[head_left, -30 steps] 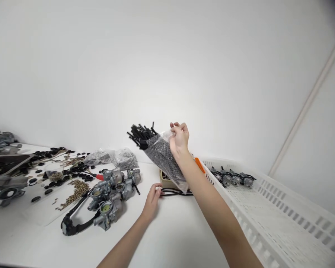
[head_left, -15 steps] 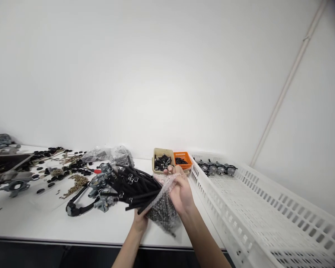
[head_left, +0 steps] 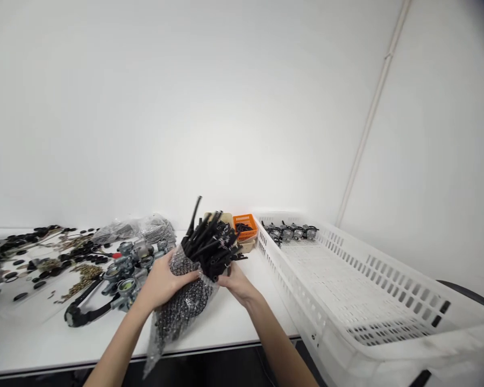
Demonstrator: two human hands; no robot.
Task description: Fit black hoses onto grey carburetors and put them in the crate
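Observation:
A clear plastic bag [head_left: 181, 309] full of dark small parts hangs over the table's front edge, its lower end pointing down left. Black tubes [head_left: 212, 244] stick out of its open top, pointing up and right. My left hand [head_left: 161, 282] is wrapped round the bag's upper left side, thumb across the front. My right hand [head_left: 237, 282] grips the right side of the tube bundle near the bag's mouth; some of its fingers are hidden behind the tubes. Behind the tubes stands a beige bin [head_left: 226, 217], partly covered.
An orange basket [head_left: 245, 226] holds black parts. On the right, a large white crate [head_left: 326, 322] holds several metal carburetor-like parts [head_left: 290, 231]. Left on the white table [head_left: 24, 344] lie metal parts [head_left: 126, 286], brass pieces [head_left: 83, 279], black rings and plastic bags [head_left: 155, 228].
The bag has turned so its tubes point up right instead of left. My left hand has moved up onto its left side, my right hand down to the tubes. The view has shifted right.

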